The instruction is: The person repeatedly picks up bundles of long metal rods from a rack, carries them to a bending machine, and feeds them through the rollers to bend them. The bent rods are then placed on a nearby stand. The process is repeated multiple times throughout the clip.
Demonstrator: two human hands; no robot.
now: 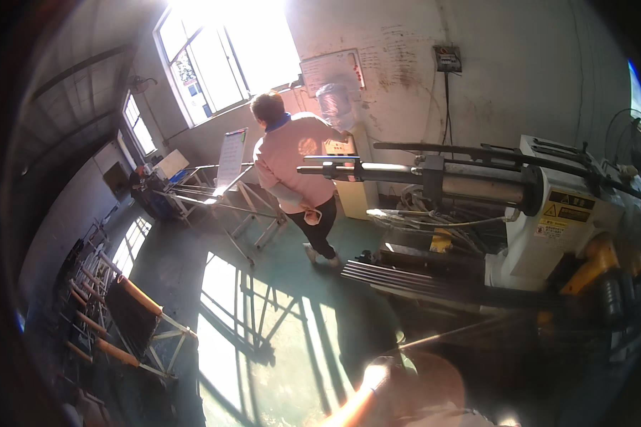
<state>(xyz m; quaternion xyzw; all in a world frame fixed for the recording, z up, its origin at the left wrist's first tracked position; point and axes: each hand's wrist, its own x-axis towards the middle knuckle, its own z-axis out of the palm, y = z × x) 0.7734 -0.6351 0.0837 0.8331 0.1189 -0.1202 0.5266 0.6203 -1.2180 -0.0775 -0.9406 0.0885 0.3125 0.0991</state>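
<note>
My left hand point(377, 373) reaches in from the lower edge, bleached by strong sunlight, so its fingers cannot be made out. A long thin rod point(449, 334) starts close beside it and slants up to the right into shadow; whether the hand grips it is unclear. My right hand does not show clearly; only a small bright patch sits at the bottom edge. Right of the rod's far end stands a white and yellow machine point(548, 235) with a long horizontal metal arm point(399, 173). Below that arm lie several dark parallel tubes point(392, 276).
A co-worker point(295, 156) in a light pink top stands ahead, back turned, beside a metal frame table point(246, 206) with an upright sheet point(231, 160). Racks with orange padded bars point(139, 295) stand at left. A water bottle point(334, 103) tops a yellowish cabinet point(350, 192).
</note>
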